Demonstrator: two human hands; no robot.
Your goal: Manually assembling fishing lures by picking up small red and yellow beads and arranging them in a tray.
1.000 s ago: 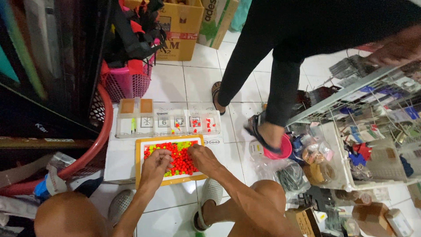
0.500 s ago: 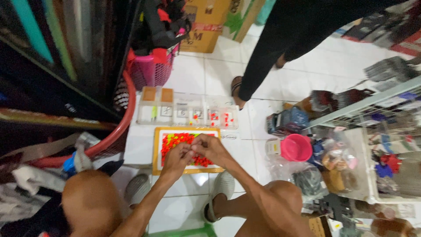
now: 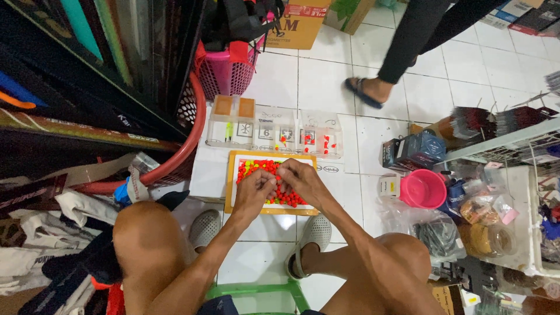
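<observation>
1. At the far left stand dark shelves, and below them a heap of cloth and bags (image 3: 41, 233) lies on the floor. A red hoop-rimmed basket (image 3: 185, 146) curves beside it, and a pink plastic basket (image 3: 228, 70) stands further back.
2. The left hand (image 3: 255, 189) rests over the left part of an orange-framed tray (image 3: 230, 186). Its fingers are curled in and bunched toward the right hand. Whether they pinch a bead cannot be told from here.
3. The tray lies flat on a white board on the tiled floor, just in front of the person's bare knees and grey perforated shoes (image 3: 205, 227). It holds a spread of small red beads (image 3: 286, 197) with some yellow-green ones along the top edge. The beads lie directly under and between both hands.
4. The right hand (image 3: 300, 181) lies over the middle of the tray, fingers bent, tips touching those of the left hand. Its grip is also too hidden to judge.
5. Just beyond the tray stands a row of clear plastic compartment boxes (image 3: 274, 134), some with a few red pieces inside.
6. Further right another person's dark-trousered leg and sandalled foot (image 3: 364, 90) steps on the tiles.
7. A pink bowl (image 3: 423, 188) sits right of the tray, near dark boxes, bagged goods and a wire rack.
</observation>
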